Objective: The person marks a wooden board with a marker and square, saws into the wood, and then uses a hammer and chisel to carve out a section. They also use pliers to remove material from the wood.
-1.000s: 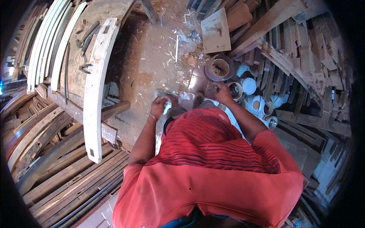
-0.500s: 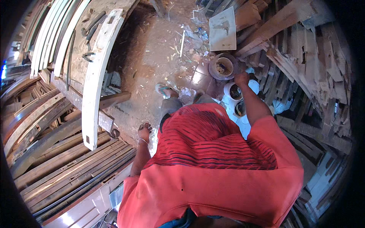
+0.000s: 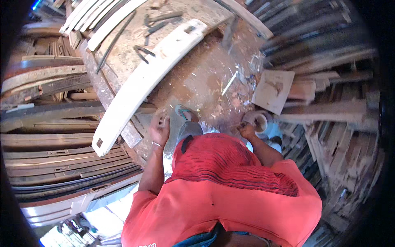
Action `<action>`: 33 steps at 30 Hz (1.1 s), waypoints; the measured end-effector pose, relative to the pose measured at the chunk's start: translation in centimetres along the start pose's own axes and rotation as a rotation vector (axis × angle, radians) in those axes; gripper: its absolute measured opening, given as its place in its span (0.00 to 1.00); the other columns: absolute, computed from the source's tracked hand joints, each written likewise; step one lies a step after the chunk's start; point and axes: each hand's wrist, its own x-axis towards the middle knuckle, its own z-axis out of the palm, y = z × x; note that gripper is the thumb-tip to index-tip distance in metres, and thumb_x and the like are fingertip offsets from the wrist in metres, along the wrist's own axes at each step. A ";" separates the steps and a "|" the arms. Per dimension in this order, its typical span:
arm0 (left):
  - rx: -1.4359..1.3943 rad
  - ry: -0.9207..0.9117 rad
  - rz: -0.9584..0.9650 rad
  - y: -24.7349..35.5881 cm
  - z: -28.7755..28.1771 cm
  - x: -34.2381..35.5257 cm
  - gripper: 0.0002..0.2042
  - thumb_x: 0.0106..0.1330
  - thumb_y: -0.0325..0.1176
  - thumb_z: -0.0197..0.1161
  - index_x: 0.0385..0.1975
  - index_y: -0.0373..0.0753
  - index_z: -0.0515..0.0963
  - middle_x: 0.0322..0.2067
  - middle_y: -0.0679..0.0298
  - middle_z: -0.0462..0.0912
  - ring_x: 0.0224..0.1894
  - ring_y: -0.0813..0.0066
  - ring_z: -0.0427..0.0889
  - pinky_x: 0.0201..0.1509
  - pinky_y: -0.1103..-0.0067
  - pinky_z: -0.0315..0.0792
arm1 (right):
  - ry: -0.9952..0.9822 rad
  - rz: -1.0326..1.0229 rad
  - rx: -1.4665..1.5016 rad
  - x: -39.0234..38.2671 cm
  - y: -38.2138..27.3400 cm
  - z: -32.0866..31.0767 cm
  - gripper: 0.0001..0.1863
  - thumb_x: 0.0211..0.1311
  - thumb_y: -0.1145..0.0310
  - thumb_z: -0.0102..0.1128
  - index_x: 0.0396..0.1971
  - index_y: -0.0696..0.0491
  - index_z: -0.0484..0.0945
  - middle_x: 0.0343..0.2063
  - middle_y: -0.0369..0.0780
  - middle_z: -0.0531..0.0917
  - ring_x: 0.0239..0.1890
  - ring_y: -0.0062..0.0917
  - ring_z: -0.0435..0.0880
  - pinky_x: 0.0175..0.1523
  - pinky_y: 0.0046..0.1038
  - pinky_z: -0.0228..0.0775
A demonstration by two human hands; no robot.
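Note:
My left hand [image 3: 159, 128], with a pale band at its wrist, is raised beside the near half of a long white curved wooden piece [image 3: 142, 82]. Its fingers are loosely bent and apart, and nothing shows in them. In front of my body at the right, my right hand [image 3: 247, 130] is closed, fingertips together; whatever it may hold is too small to make out. Just beyond that hand stands a round bucket [image 3: 260, 122]. The white piece has slots near its ends and lies along the edge of a wooden workbench [image 3: 123, 45].
On the bench lie a hammer-like tool [image 3: 164, 16], pincers [image 3: 144, 52] and a dark rod [image 3: 117, 41]. Stacked boards [image 3: 61, 150] fill the left side. Timber [image 3: 341, 152] leans at the right near a pale panel [image 3: 273, 91]. Scraps litter the floor [image 3: 205, 78].
My right hand has drawn back from the containers toward my body. My left hand has risen toward the white piece. The view has turned, bringing the bench closer to the middle.

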 end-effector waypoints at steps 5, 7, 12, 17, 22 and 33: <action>0.292 0.066 0.232 -0.3 -3.7 11.1 0.27 0.56 0.40 0.77 0.55 0.39 0.78 0.51 0.53 0.81 0.54 0.53 0.78 0.60 0.62 0.70 | 0.165 -0.456 0.118 5.7 -24.1 -7.9 0.30 0.59 0.48 0.71 0.51 0.58 0.81 0.47 0.51 0.86 0.52 0.45 0.84 0.60 0.42 0.73; 0.471 -0.014 0.158 -0.3 -4.6 13.7 0.43 0.48 0.44 0.81 0.67 0.44 0.70 0.64 0.53 0.72 0.70 0.51 0.65 0.74 0.55 0.57 | 0.250 -0.729 0.124 6.8 -34.8 -10.2 0.32 0.59 0.48 0.72 0.53 0.58 0.80 0.48 0.52 0.84 0.54 0.47 0.81 0.61 0.42 0.71; 0.649 -0.262 0.018 -2.3 -4.8 17.1 0.52 0.48 0.44 0.79 0.76 0.56 0.57 0.76 0.53 0.53 0.79 0.47 0.47 0.80 0.48 0.39 | 0.404 -1.094 0.006 12.1 -54.2 -10.5 0.35 0.59 0.47 0.70 0.59 0.55 0.77 0.59 0.56 0.76 0.60 0.53 0.75 0.64 0.45 0.68; 0.721 -0.161 0.122 -5.0 -3.2 16.9 0.39 0.63 0.29 0.58 0.76 0.58 0.57 0.76 0.52 0.53 0.78 0.45 0.50 0.79 0.47 0.39 | 0.153 -0.715 -0.417 17.1 -64.4 -8.2 0.33 0.64 0.57 0.62 0.68 0.52 0.69 0.64 0.59 0.69 0.60 0.56 0.76 0.64 0.48 0.70; 0.693 -0.294 0.088 -4.5 -5.1 18.7 0.45 0.58 0.33 0.66 0.77 0.58 0.54 0.76 0.52 0.53 0.78 0.44 0.51 0.79 0.48 0.43 | -0.062 -0.568 -0.549 20.7 -67.3 -8.6 0.27 0.62 0.69 0.58 0.63 0.54 0.72 0.55 0.57 0.78 0.56 0.49 0.82 0.60 0.42 0.76; 0.462 -0.453 -0.044 -3.0 -14.7 31.9 0.33 0.48 0.57 0.76 0.47 0.38 0.81 0.45 0.47 0.87 0.48 0.48 0.86 0.53 0.61 0.78 | 0.595 -0.757 0.467 22.9 -60.9 -28.1 0.32 0.55 0.66 0.68 0.61 0.56 0.74 0.50 0.50 0.85 0.50 0.37 0.86 0.57 0.36 0.75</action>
